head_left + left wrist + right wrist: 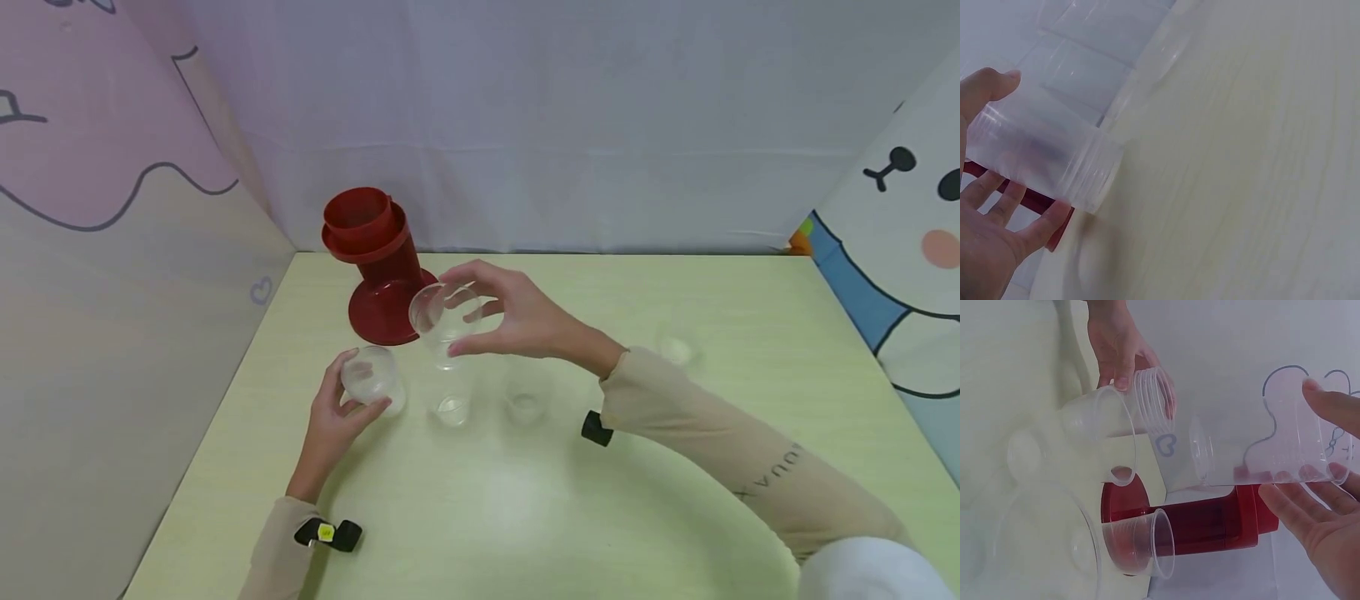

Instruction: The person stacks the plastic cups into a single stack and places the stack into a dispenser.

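My right hand (502,310) grips a clear plastic cup (1272,447) between thumb and fingers, raised above the table with its mouth upward. Lower and to the left, my left hand (339,418) holds a stack of clear plastic cups (369,375), thumb on one side and fingers on the other. Several nested rims of that stack show in the right wrist view. Between the hands and to the right, one clear cup (452,408) and another clear cup (525,403) stand on the table. Just behind the hands rises a red plastic stand (386,307) with a round base and cylindrical top.
Farther right on the pale wooden table (510,517), a faint clear cup (677,350) stands behind the right forearm. A white cloth wall (562,167) closes off the back, and printed panels stand at both sides. Black devices are strapped to both wrists.
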`<state>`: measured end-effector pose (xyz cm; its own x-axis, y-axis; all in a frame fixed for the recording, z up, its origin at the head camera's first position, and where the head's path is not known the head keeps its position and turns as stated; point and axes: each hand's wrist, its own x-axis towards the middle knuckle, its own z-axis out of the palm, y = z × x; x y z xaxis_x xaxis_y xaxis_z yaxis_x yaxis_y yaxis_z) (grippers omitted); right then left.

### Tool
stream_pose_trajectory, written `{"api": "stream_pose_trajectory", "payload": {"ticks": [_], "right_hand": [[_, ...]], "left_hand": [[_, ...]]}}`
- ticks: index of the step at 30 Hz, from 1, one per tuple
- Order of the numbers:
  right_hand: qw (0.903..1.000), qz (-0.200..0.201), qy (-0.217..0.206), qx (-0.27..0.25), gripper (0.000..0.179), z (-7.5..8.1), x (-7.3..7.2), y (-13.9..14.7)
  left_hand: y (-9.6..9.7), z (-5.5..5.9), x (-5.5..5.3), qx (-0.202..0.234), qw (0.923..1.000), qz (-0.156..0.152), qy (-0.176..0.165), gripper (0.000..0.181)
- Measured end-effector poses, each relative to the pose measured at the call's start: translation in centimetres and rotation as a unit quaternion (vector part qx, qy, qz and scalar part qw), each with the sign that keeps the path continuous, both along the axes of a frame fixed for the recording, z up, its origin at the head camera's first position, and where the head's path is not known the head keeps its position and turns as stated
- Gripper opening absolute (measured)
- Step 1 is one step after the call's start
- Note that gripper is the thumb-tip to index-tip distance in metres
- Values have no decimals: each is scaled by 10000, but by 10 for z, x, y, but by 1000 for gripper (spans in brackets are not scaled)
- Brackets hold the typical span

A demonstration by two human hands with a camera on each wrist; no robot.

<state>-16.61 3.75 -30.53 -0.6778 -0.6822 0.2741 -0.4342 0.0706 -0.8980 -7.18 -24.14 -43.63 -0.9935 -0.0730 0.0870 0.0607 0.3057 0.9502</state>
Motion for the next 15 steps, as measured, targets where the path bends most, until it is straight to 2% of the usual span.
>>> {"api": "stream_pose_trajectory", "payload": {"ticks": [9,15], "right_hand": [[9999,30,84,76,66,-3,0,-23],[9998,99,177,-24,64,-5,-3,-37]], "left_hand": [[0,1,1,-192,9998,34,20,78],[0,1,1,-76,9999,-45,76,78]]}}
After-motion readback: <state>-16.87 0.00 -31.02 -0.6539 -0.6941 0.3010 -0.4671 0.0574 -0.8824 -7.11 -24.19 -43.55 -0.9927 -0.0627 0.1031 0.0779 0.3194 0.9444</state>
